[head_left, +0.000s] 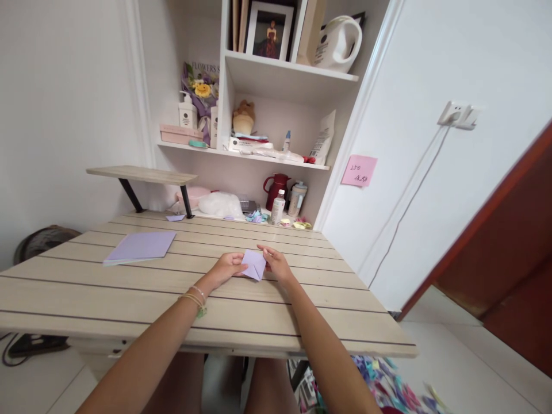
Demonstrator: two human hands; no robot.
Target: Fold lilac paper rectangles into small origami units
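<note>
A small folded piece of lilac paper [253,264] is held up a little over the middle of the desk, with creases and a flap showing on its face. My left hand [229,267] pinches its left edge, thumb on the front. On the other side, my right hand [275,261] holds the right edge; its fingertips are partly hidden behind the paper. A stack of lilac paper sheets [141,246] lies to the left on the wooden desk [241,322]. Bracelets hang on my left wrist.
A small raised shelf [144,174] stands at the desk's back left, with a lilac scrap [176,218] beneath it. Along the back are a plastic bottle [278,207], a red jug [276,191], a tumbler [297,198] and folded paper pieces [257,217]. Colourful pieces [388,382] cover the floor at right.
</note>
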